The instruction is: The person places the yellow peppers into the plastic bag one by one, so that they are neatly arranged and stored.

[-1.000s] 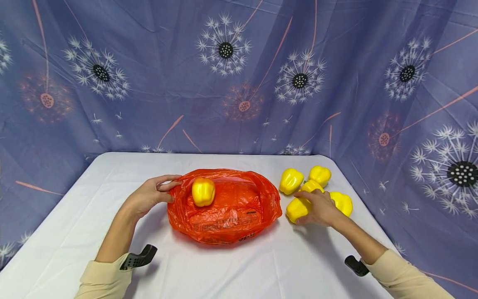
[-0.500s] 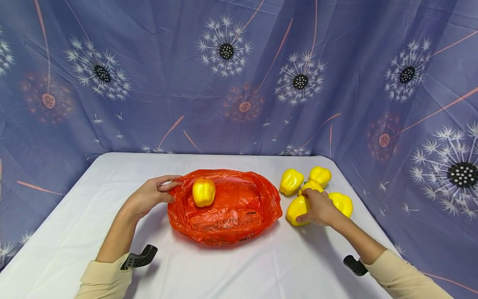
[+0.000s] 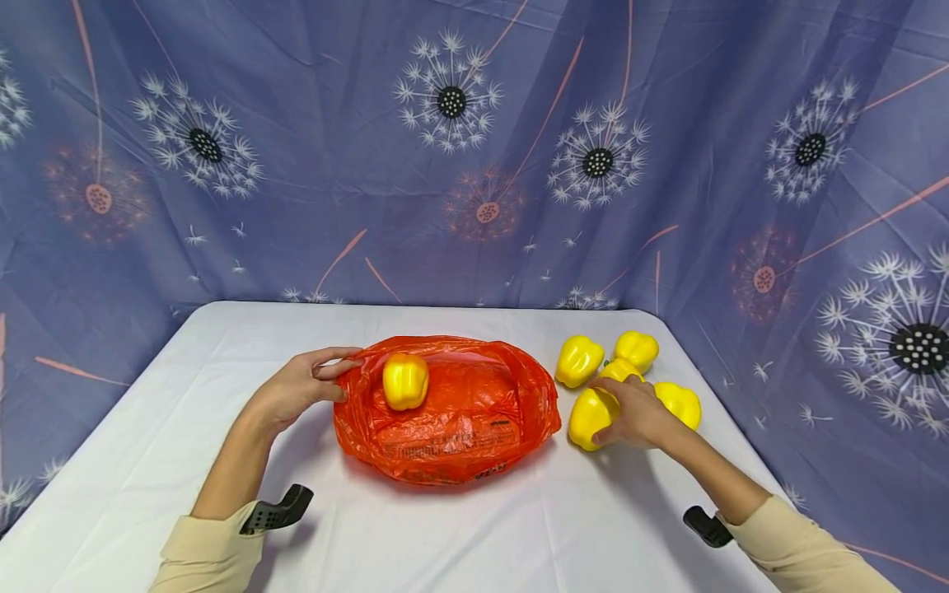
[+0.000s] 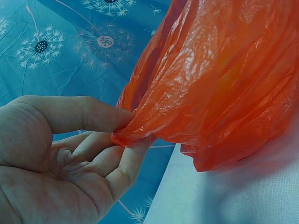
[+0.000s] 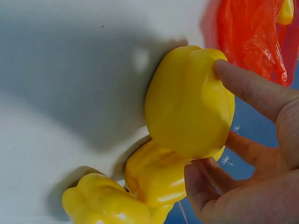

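My left hand [image 3: 296, 391] pinches the left rim of a red plastic bag [image 3: 445, 461] between thumb and fingers, as the left wrist view shows. The bag lies with its mouth spread wide, and one yellow bell pepper [image 3: 405, 382] sits inside at the left. To the right of the bag, my right hand [image 3: 636, 412] holds another yellow bell pepper [image 5: 189, 102], thumb at one end and fingertips at the other. This pepper is the nearest of its group, low at the white tablecloth. Part of it is hidden by the hand in the head view.
Several more yellow bell peppers cluster behind and beside my right hand, including one at the back left [image 3: 579, 361], one at the back right [image 3: 636, 352] and one at the right [image 3: 679, 403]. A patterned blue curtain [image 3: 326, 165] surrounds the white table [image 3: 460, 543].
My right thumb and fingers have shifted on the nearest bell pepper, which has turned slightly in place. The left hand and the bag stay nearly still.
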### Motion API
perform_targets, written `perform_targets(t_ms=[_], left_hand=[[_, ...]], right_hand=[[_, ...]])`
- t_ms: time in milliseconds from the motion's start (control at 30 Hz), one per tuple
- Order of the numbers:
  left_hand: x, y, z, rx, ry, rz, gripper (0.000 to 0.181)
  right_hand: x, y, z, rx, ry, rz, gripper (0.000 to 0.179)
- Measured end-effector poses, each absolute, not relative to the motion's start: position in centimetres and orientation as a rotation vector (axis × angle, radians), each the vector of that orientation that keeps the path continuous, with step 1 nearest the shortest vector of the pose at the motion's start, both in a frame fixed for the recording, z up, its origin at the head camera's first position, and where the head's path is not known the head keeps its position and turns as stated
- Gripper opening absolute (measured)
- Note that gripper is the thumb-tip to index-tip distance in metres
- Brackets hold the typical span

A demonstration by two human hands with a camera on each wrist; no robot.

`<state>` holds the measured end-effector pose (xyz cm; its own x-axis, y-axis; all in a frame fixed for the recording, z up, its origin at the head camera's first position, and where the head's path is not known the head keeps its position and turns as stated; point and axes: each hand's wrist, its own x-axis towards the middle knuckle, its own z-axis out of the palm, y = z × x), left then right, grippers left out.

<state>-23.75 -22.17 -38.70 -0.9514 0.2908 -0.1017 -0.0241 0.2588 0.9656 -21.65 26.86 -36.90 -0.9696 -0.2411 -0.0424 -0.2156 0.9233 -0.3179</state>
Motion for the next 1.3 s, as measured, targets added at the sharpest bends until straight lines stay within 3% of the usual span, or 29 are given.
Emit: perform_targets(t_ms=[633,1300], left_hand=[[-23.8,-22.2,-38.8,0.257,2.271,1.753,0.075],[-23.7,-22.2,-38.7,0.246,2.257,1.763,0.075]], right_hand=[[-21.1,26.4,-38.0,-0.226,2.970,-0.539,0.098],[-21.2,26.5,-37.9,-0.269,3.008,-0.580,0.091]])
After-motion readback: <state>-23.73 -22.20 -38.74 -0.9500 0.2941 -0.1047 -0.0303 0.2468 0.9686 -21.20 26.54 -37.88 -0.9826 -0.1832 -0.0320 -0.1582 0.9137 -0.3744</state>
